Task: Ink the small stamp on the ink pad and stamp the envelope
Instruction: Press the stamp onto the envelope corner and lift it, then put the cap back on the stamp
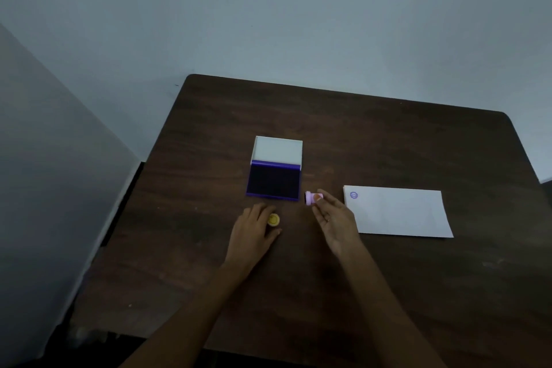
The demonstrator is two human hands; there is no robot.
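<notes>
A small pink stamp (311,198) lies sideways between the fingertips of my right hand (333,216), its dark face turned left toward the ink pad. The ink pad (274,182) lies open with a dark violet surface and its white lid tipped up behind. A white envelope (398,213) lies to the right, with one round violet stamp mark (353,195) in its top left corner. My left hand (254,228) curls around a small yellow round piece (273,219) on the table, thumb and fingers at its sides.
Everything sits on a dark brown wooden table (373,143) pushed near a pale wall. The table's left edge runs diagonally beside a grey floor strip.
</notes>
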